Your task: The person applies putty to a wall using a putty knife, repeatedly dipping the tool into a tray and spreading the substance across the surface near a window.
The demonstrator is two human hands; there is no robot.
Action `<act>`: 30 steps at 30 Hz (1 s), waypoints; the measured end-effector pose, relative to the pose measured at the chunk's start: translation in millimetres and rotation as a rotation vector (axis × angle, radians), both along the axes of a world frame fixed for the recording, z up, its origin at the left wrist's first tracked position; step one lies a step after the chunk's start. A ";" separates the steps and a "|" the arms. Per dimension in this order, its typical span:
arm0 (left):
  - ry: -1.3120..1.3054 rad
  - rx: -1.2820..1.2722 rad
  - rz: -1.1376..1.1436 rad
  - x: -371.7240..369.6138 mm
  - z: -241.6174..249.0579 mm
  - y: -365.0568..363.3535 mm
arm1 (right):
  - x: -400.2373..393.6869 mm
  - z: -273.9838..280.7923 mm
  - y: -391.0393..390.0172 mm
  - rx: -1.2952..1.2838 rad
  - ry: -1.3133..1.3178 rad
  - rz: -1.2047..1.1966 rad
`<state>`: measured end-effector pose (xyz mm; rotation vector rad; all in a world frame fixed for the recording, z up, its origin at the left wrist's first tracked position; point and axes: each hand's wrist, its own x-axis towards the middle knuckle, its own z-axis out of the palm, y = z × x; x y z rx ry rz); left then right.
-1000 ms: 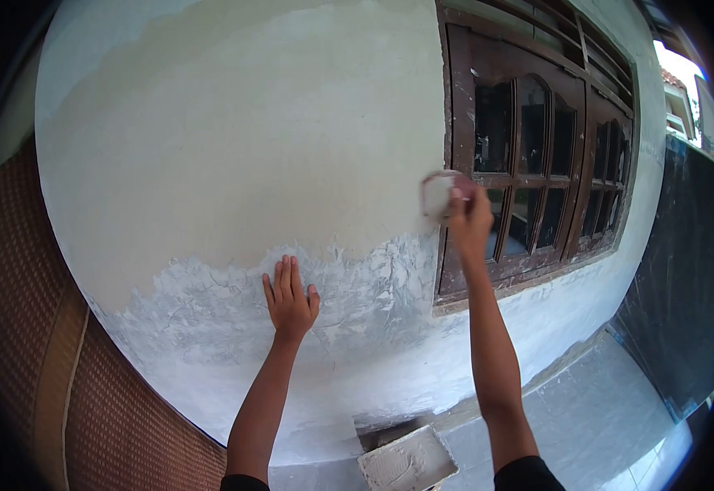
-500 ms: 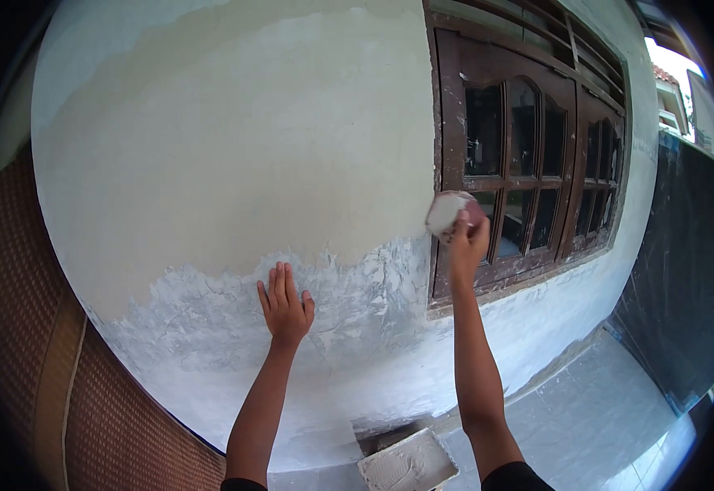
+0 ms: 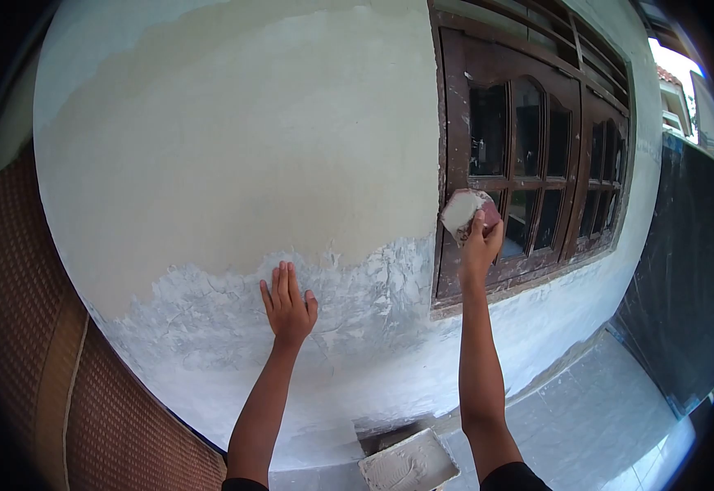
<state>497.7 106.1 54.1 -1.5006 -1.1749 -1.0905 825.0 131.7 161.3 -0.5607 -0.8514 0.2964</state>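
Observation:
My left hand lies on the wall with its fingers stretched out, over the rough whitish band where the beige coat ends. Between the thumb and fingers of my right hand is a flat, reddish-brown piece, much of its face covered in pale, paste-like material. The piece overlaps the lower left part of the brown wooden window in this view. White specks and smears show on the window frame.
Below, on the tiled floor, stands a rectangular container of whitish paste. Woven brown panels border the wall at left. A dark sheet stands at right.
My right hand has shifted slightly right with the flat piece, which now sits more over the window frame. My left hand keeps its place on the wall.

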 end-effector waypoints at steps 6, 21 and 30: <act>-0.003 -0.018 0.004 0.4 1.0 -1.2 | -105.4 10.4 -39.7 0.045 -0.739 -0.107; -0.008 -0.012 0.003 -1.0 -0.7 0.6 | -64.6 17.7 -11.5 0.015 -0.339 0.096; -0.028 0.026 0.021 1.2 -0.4 -1.0 | 3.5 2.7 18.9 -0.029 -0.109 -0.031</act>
